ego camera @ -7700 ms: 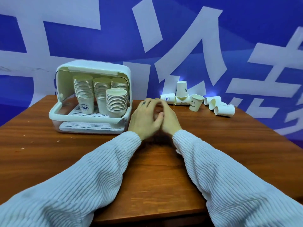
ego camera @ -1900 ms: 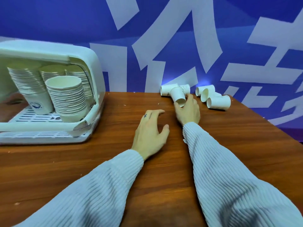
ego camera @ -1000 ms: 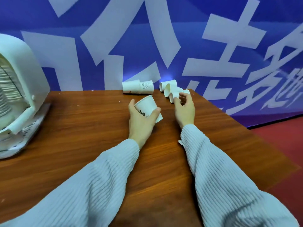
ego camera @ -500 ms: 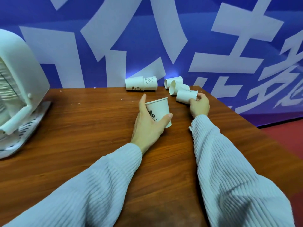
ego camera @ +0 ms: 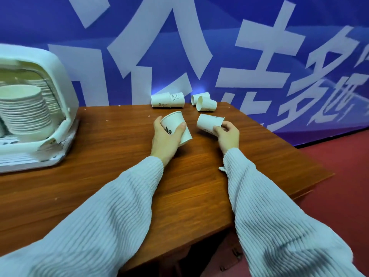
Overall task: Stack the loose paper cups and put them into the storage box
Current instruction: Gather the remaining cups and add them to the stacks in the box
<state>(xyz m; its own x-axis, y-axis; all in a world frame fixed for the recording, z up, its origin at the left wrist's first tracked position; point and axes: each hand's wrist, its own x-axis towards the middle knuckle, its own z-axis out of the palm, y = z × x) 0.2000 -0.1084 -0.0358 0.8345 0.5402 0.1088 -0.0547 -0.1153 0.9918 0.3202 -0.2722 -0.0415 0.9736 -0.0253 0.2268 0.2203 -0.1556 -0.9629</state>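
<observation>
Head view shows us two paper cups in hand above the wooden counter (ego camera: pixel 119 148). Our left hand (ego camera: pixel 166 139) grips the tilted cup (ego camera: pixel 175 126), thumb and fingers curled round its wall, its open mouth turned up and away from us, dark lettering partly hidden under the thumb. Our right hand (ego camera: pixel 228 135) holds the second cup (ego camera: pixel 208 122) on its side, fingers curled over its base end, its mouth pointing left toward the first cup. The two cups are near each other but apart.

Farther back, against the backdrop, we see the lying pair (ego camera: pixel 167 99), two cups on their sides and touching. Just right of them lie two more loose cups (ego camera: pixel 205 102), also on their sides, one partly in front of the other.

At the far left of the counter stands the white storage box (ego camera: pixel 60 76), its front open. Inside it we see stacked cups (ego camera: pixel 25 114) in tall nested columns, resting on a slotted tray.

Both our arms wear pale ribbed sleeves (ego camera: pixel 123 206). Behind the counter hangs a blue backdrop (ego camera: pixel 219 37) with large white characters, and red floor (ego camera: pixel 339 176) shows at the right.
</observation>
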